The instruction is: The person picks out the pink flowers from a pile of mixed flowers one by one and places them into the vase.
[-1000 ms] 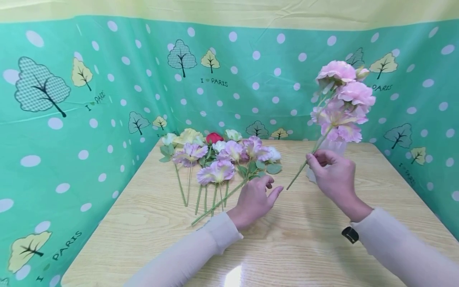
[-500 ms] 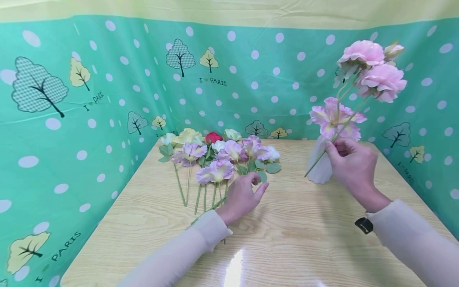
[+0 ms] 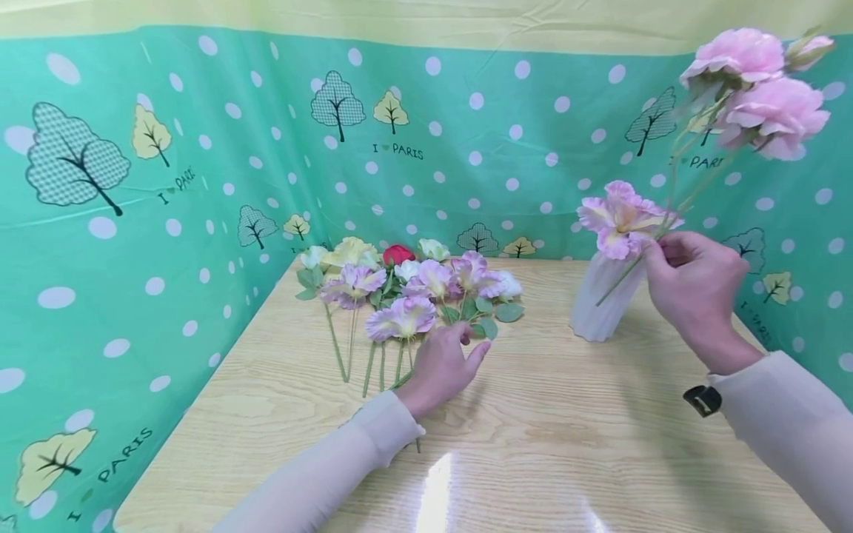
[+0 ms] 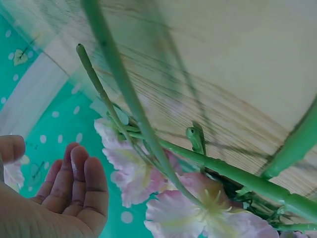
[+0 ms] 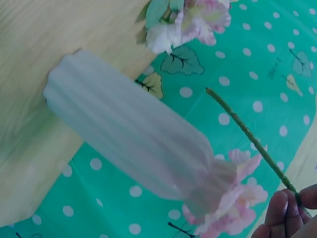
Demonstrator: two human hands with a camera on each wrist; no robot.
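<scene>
My right hand (image 3: 700,296) pinches the green stem (image 5: 252,139) of a pink artificial flower spray (image 3: 766,96) with two blooms and a bud. The stem's free end points down to the left, in front of a white ribbed vase (image 3: 603,303). In the vase's mouth sits a purple-pink flower (image 3: 623,218), also seen upside down in the right wrist view. My left hand (image 3: 443,366) hovers by the flowers on the table, its fingers loosely bent; in the left wrist view nothing lies in its palm. Nearest to it are green leaves (image 3: 483,326) and a lilac flower (image 3: 402,318).
Several artificial flowers lie in a heap at the back left, among them a red rose (image 3: 398,255) and a pale yellow bloom (image 3: 351,252), stems toward me. A green dotted cloth (image 3: 413,185) walls the wooden table (image 3: 266,429) at the back and sides.
My right hand has carried the pink spray right and upward, uncovering the vase and the flower in it. My left hand has drawn back a little to the left.
</scene>
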